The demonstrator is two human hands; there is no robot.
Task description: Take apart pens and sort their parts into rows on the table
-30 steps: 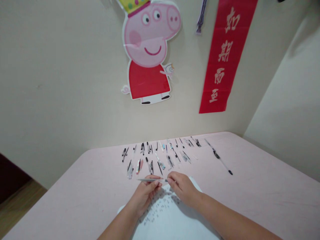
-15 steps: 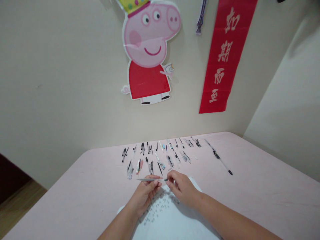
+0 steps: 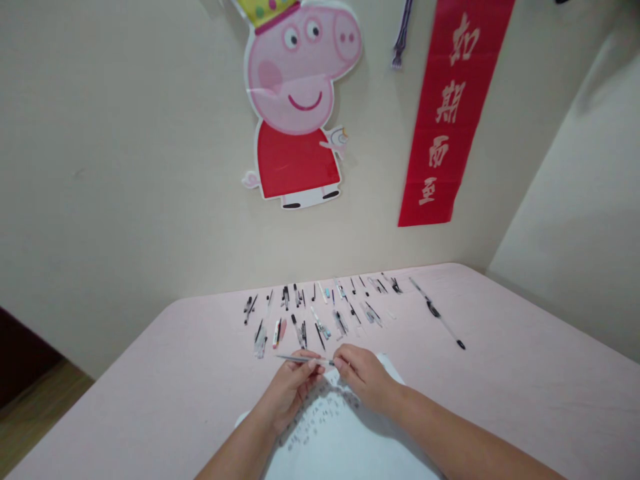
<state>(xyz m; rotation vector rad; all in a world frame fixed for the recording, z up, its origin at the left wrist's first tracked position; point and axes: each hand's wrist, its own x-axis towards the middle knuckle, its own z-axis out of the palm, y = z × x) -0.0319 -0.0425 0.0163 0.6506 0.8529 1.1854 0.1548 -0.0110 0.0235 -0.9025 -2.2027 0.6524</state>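
Left hand (image 3: pixel 290 390): fingers closed in a pinch on a thin refill (image 3: pixel 300 359), gripping near its right half, with the left tip sticking out free. Same grip as half a second ago.

The refill is held just above the tabletop (image 3: pixel 525 387), at the far edge of the white sheet (image 3: pixel 345 447). Delta: it was level before and now tilts slightly, left tip a touch higher in view and right end lower. Its position is otherwise unchanged.

Right hand (image 3: pixel 367 377): fingers pinched shut on the right end of the refill. Delta: the fingertips sit tighter together at that end than before, and the hand has dropped slightly. Both forearms lie over the sheet, which carries small dark print too blurred to read.

Nothing else has moved:
- two loose rows of pen parts (image 3: pixel 300 330) just beyond the hands, untouched
- one whole pen (image 3: pixel 434 311) lying diagonally, right of the rows and apart from them
- pig cutout (image 3: pixel 297 127) on the wall, red banner (image 3: pixel 450 113) to its right

The camera view has barely shifted.
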